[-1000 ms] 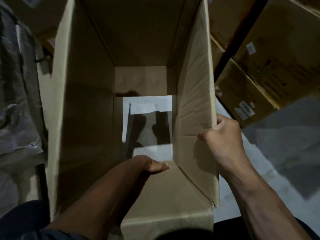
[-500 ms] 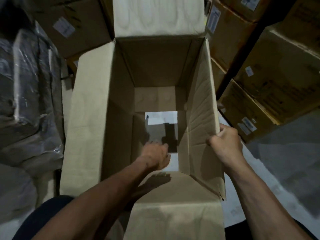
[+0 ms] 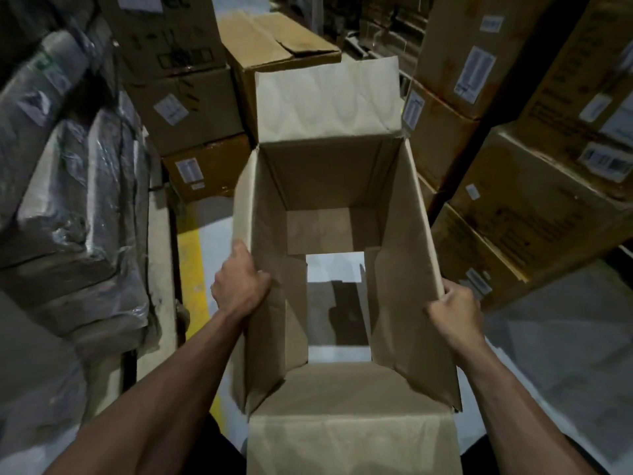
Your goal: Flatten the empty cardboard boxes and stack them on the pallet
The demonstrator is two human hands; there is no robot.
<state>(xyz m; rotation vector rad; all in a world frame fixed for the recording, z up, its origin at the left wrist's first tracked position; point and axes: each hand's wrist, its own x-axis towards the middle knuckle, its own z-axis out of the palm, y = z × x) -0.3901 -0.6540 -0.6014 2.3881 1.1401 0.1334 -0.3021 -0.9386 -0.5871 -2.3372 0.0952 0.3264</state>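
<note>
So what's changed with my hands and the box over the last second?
The left hand came out from inside the open box and now grips its left wall edge. The right hand stayed gripping the right wall. The bottom flaps remain pushed open, floor showing through.

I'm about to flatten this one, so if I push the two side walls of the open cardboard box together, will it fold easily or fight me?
The cardboard box will probably fold easily: its bottom flaps are open, with floor visible through the gap. It looks empty, so likely light. The left hand and right hand grip opposite walls, already creased, so they may buckle unevenly.
</note>
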